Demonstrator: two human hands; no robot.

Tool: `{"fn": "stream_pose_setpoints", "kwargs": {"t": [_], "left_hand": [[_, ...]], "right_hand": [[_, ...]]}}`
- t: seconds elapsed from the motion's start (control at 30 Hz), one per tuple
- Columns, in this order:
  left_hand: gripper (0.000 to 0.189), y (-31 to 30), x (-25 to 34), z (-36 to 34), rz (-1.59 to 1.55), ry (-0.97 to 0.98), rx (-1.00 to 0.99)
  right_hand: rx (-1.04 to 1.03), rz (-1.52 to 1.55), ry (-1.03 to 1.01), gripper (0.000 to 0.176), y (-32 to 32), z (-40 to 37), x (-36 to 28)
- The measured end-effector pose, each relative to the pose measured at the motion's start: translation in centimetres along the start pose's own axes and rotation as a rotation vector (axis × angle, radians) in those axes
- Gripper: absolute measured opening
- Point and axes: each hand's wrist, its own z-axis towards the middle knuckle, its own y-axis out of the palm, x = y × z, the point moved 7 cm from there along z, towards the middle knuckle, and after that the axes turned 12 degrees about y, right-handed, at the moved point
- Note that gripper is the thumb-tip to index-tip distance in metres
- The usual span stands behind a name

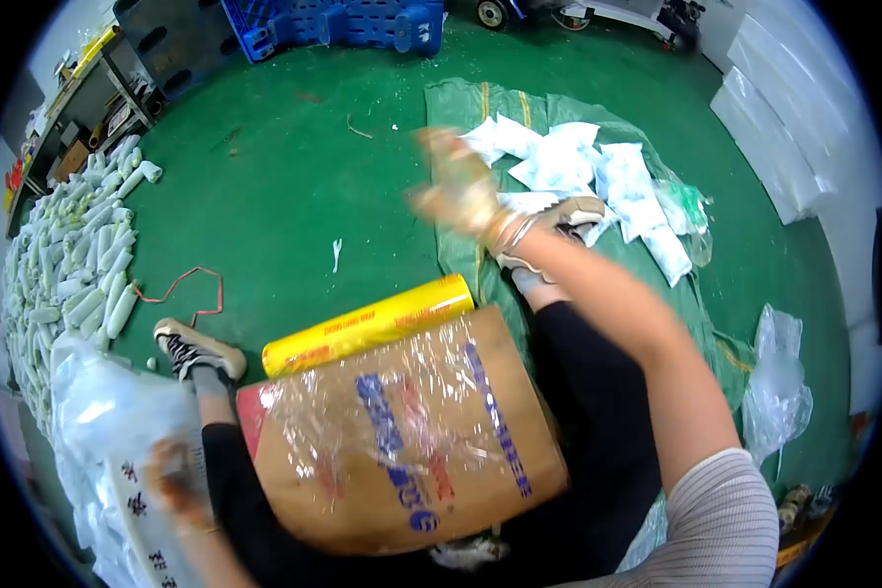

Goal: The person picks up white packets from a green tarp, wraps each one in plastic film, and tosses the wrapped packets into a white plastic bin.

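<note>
My right hand (461,188), blurred by motion, reaches forward over the green floor with its fingers apart and nothing in them. Beside it, white pouches (557,162) lie on a green woven sheet (461,103). My left hand (174,485) is low on the left, near clear plastic bags (108,392) and a white box (157,539) with dark characters; its fingers are smeared by motion. Between my legs sits a cardboard box (338,470) with a sheet of clear film over its top. A yellow roll of cling film (367,323) lies along the box's far edge.
Many pale, film-wrapped long pieces (83,260) are heaped at left below a shelf (118,83). A blue plastic pallet (333,24) stands at the back. White foam blocks (774,147) and a crumpled plastic bag (779,377) are on the right. Red string (191,274) lies on the floor.
</note>
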Motion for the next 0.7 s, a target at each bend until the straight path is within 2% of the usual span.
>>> {"fn": "stream_pose_setpoints", "kwargs": {"t": [0.03, 0.07, 0.1, 0.13, 0.17, 0.2, 0.27, 0.3, 0.37, 0.4, 0.43, 0.5, 0.53, 0.57, 0.6, 0.63, 0.67, 0.7], "left_hand": [[0.048, -9.0, 0.6, 0.6, 0.256, -0.02, -0.019], [0.048, -16.1, 3.1, 1.7, 0.489, -0.126, 0.102], [0.045, -15.0, 5.1, 6.2, 0.083, -0.477, -0.254], [0.05, -22.1, 8.1, 6.4, 0.579, -0.386, -0.165], [0.054, -28.3, 10.0, 5.6, 1.173, -0.348, -0.102], [0.059, -33.3, 11.7, 5.6, 1.626, -0.38, -0.075], [0.07, -39.0, 13.2, 5.2, 2.217, -0.534, 0.0], [0.075, -40.8, 13.8, 5.0, 2.402, -0.621, 0.0], [0.086, -42.8, 13.3, 5.2, 2.491, -0.666, -0.108], [0.062, -43.0, 13.4, 4.9, 2.301, -0.531, -0.231], [0.04, -42.4, 13.1, 5.2, 2.11, -0.416, -0.336], [0.037, -36.1, 13.4, 6.2, 2.121, -0.253, -0.32], [0.037, -30.7, 12.4, 6.9, 1.915, -0.096, -0.25], [0.036, -26.3, 10.6, 7.0, 1.744, -0.082, -0.221], [0.038, -17.3, 8.2, 7.1, 1.701, -0.124, -0.302], [0.041, -8.9, 5.8, 6.0, 1.427, -0.168, -0.298], [0.042, -2.2, 3.8, 4.2, 1.673, -0.369, -0.423], [0.038, 4.0, 2.5, 2.2, 1.448, -0.434, -0.404]], "right_hand": [[-0.133, -0.266, 0.181, 0.065, 6.4, -0.1, 15.2], [-0.423, -0.589, 0.625, 0.08, 3.3, 1.6, 18.4], [-0.367, -0.676, 0.781, 0.095, 4.4, 0.7, 27.2], [-0.401, -0.942, 0.922, 0.111, 5.9, -0.6, 34.2], [-0.432, -0.878, 1.167, 0.114, 5.0, -1.7, 34.2], [-0.459, -0.805, 1.414, 0.117, 3.3, -2.4, 33.0], [-0.485, -0.833, 1.538, 0.114, 5.1, -3.9, 32.7], [-0.435, -0.958, 1.505, 0.112, 5.6, -4.6, 33.6], [-0.366, -1.077, 1.422, 0.108, 6.4, -5.0, 35.4], [-0.392, -0.966, 1.346, 0.106, 6.7, -4.5, 36.2], [-0.477, -0.727, 1.242, 0.103, 8.0, -3.9, 37.9], [-0.658, 0.003, 1.026, 0.098, 10.8, -3.0, 39.5], [-0.658, 0.152, 0.943, 0.096, 11.1, -2.5, 37.4], [-0.608, 0.154, 0.875, 0.093, 10.8, -1.7, 33.9], [-0.53, 0.106, 0.814, 0.091, 9.8, -1.1, 28.7], [-0.48, 0.1, 0.722, 0.088, 8.7, -1.0, 22.6], [-0.469, 0.168, 0.591, 0.086, 7.0, -1.3, 16.3], [-0.471, 0.339, 0.231, 0.061, 6.3, -1.8, 9.9]]}}
